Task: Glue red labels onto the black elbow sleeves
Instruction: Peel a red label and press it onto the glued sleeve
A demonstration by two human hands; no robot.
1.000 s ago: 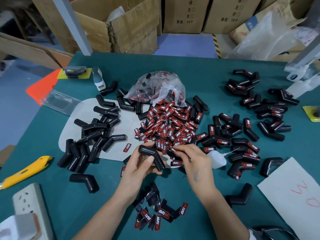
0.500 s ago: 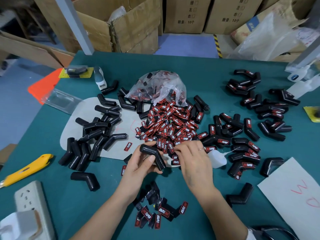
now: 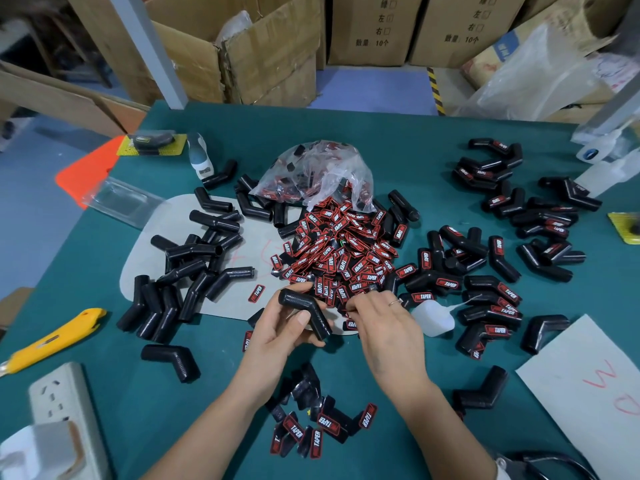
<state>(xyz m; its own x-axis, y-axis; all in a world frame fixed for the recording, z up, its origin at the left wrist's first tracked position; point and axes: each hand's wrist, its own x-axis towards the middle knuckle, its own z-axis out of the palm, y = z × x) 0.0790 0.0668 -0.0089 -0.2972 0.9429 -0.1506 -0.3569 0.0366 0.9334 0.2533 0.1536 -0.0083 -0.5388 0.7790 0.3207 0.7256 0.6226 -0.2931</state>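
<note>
My left hand (image 3: 277, 327) grips a bare black elbow sleeve (image 3: 304, 308) just above the green table. My right hand (image 3: 384, 327) reaches into the near edge of the heap of red labels (image 3: 343, 254), fingertips curled among them; what they pinch is hidden. Unlabelled sleeves (image 3: 187, 275) lie on a grey sheet at the left. Sleeves with red labels (image 3: 485, 292) lie spread at the right. A small white glue bottle (image 3: 433, 317) lies just right of my right hand.
A clear bag (image 3: 311, 171) of labels tops the heap. Loose labels (image 3: 318, 424) lie between my forearms. A yellow knife (image 3: 52, 341) and power strip (image 3: 65, 420) sit front left; white paper (image 3: 595, 393) front right. Cardboard boxes (image 3: 263, 53) stand beyond the table.
My right hand has shifted slightly up into the edge of the label heap. My left hand keeps hold of the same sleeve, nearly still.
</note>
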